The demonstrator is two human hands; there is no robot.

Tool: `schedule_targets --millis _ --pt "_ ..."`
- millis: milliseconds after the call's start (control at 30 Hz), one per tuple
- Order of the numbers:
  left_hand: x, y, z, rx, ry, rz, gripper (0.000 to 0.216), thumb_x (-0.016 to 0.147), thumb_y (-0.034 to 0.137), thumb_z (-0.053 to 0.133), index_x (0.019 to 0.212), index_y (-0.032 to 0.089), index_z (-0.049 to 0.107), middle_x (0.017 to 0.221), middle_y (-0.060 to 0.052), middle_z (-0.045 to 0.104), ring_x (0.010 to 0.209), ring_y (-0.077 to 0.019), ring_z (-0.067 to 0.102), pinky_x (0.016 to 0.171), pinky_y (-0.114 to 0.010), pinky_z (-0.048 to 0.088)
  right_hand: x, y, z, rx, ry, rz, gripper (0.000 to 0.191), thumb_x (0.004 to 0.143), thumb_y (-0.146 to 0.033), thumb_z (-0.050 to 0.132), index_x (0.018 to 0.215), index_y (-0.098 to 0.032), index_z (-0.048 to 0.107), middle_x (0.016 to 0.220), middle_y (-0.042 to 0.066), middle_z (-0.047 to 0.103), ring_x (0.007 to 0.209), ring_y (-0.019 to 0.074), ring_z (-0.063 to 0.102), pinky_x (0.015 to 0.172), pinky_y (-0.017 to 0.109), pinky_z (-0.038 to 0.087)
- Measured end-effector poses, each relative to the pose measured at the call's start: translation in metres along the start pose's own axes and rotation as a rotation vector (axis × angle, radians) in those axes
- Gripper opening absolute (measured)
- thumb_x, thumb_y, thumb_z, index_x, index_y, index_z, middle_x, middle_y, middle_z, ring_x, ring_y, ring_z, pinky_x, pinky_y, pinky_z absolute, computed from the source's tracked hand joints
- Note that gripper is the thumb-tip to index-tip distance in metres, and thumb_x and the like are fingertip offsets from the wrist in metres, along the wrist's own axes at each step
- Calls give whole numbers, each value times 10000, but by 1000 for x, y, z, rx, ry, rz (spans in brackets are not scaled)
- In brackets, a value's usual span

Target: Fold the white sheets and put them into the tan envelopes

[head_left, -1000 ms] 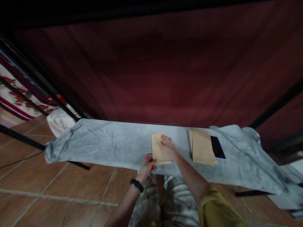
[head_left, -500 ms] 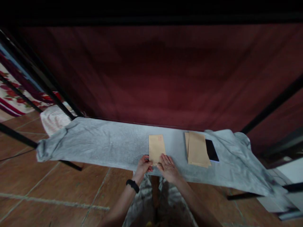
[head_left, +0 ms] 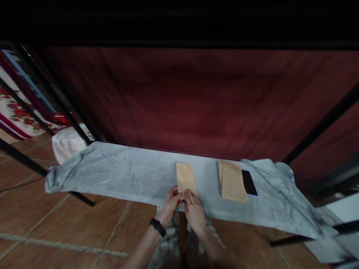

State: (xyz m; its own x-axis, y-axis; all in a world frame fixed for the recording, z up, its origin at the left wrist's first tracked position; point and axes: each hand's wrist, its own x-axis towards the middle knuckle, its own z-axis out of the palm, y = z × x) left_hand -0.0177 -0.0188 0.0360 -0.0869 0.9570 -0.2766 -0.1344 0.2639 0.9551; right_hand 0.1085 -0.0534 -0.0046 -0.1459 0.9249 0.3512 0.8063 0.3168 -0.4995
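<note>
A brown paper envelope point(head_left: 186, 176) lies on the grey cloth, its long side pointing away from me. My left hand point(head_left: 170, 201) closes its thumb and fingers at the envelope's near left corner; a black band circles that wrist. Bent over the near edge, the fingers of my right hand point(head_left: 194, 208) are close together and press on the paper beside the left thumb. Something small and dark shows between the two hands, too small to name. To the right rests a loose stack of brown envelopes point(head_left: 233, 183).
A dark phone point(head_left: 249, 183) lies against the stack's right side. The grey cloth point(head_left: 134, 173) covers a long, narrow bench with dark legs point(head_left: 82, 198). Behind it stands a dark red panel point(head_left: 179, 112). A striped white bundle point(head_left: 67, 144) sits at the left end, above the tiled floor point(head_left: 84, 224).
My right hand has moved left and its flat fingers have bent over the envelope's near edge, closer to my left hand. The red mark at the envelope's far corner no longer shows.
</note>
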Motion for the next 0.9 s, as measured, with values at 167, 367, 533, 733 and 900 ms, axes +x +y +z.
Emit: schedule_targets --millis 167,367,533,733,900 --pt "-14 25 20 -131 -49 52 453 760 541 691 1023 182 610 734 1 673 589 -129 635 550 -228 478 27 8 -18 650 235 324 341 900 -253 506 1172 -202 705 1207 95 718 1085 226 674 953 352 519" --pt "-15 16 32 -161 -31 -86 495 712 331 790 1136 185 580 869 -40 704 802 -183 694 696 -270 541 37 5 -17 1200 377 574 472 827 -615 588 912 -163 691 892 84 762 818 224 714 751 346 576" --pt "0 -8 32 -137 -39 -120 633 653 118 715 1253 167 518 731 16 679 579 -123 629 569 -215 473 21 19 -1 1237 354 603 456 804 -586 619 997 -176 676 991 117 756 901 265 719 800 402 586" --pt "24 -15 10 286 -37 64 686 676 65 586 1349 142 475 688 37 629 555 -144 590 558 -243 461 1 62 -6 508 408 388 506 962 -448 390 1363 -177 540 1388 153 587 1270 259 565 1048 470 482" --pt "16 -20 1 945 43 429 604 795 57 495 1389 168 501 1188 -125 626 1077 -236 622 947 -362 484 -11 51 -12 43 16 -53 422 1008 -289 388 1389 -222 558 1436 80 571 1340 208 513 1161 441 377"
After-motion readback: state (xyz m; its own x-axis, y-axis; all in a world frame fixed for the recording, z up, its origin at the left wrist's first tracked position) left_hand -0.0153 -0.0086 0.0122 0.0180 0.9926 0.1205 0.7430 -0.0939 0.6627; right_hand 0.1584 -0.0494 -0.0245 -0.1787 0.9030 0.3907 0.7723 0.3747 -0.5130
